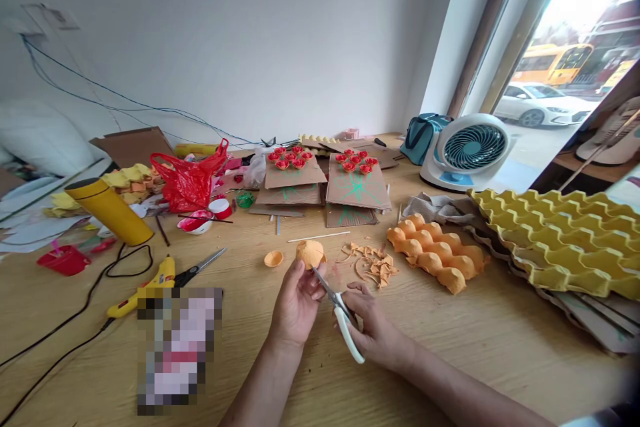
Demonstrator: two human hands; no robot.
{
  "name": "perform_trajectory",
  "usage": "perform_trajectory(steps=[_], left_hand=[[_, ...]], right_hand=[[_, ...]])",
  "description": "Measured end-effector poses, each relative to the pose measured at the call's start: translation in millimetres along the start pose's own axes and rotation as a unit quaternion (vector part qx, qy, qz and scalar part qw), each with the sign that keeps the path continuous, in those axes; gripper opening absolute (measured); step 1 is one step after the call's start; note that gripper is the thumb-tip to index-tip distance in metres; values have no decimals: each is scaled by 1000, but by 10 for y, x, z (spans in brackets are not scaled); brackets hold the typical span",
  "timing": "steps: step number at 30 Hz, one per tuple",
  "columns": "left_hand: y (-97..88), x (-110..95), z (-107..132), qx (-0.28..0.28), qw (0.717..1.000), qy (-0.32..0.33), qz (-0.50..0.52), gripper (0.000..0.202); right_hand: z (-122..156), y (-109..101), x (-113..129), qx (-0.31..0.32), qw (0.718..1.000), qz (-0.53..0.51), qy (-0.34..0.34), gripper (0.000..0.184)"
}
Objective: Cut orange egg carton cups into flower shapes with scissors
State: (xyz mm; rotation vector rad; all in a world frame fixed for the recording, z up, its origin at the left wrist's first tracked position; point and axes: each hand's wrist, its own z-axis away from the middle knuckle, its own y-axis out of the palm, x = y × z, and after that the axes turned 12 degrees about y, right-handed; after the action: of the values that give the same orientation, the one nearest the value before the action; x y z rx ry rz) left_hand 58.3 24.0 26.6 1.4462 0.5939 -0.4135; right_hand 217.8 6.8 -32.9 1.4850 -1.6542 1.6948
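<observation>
My left hand (299, 300) pinches an orange egg carton cup (311, 252) and holds it up above the wooden table. Fingers of my right hand (373, 323) are wrapped round a pair of scissors (345, 327) with white handles. The blades point up and left, and their tips meet the lower edge of the cup. To the left of the cup lies a small trimmed orange cup (273, 259). Curled orange scraps (375, 263) are heaped to its right. Beyond them rests an orange piece of egg carton (435, 247) with several cups.
Yellow egg trays (555, 237) are stacked at right, near a white fan (467, 150). Cardboard pieces (295, 177) with red paper flowers (357, 161) stand at the back. A yellow glue gun (145, 290), black scissors (197, 268), a yellow bottle (110, 211) and a red bag (187, 177) occupy the left.
</observation>
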Motion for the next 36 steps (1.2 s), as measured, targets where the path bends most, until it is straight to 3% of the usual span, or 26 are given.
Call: perform_trajectory(steps=[9, 18, 36], left_hand=[[-19, 40, -24, 23, 994, 95, -57, 38], [3, 45, -5, 30, 984, 136, -115, 30], [52, 93, 52, 35, 988, 100, -110, 33]], right_hand=[[-11, -22, -36, -15, 1000, 14, -8, 15], [-41, -76, 36, 9, 1000, -26, 13, 30], [-34, -115, 76, 24, 998, -52, 17, 15]])
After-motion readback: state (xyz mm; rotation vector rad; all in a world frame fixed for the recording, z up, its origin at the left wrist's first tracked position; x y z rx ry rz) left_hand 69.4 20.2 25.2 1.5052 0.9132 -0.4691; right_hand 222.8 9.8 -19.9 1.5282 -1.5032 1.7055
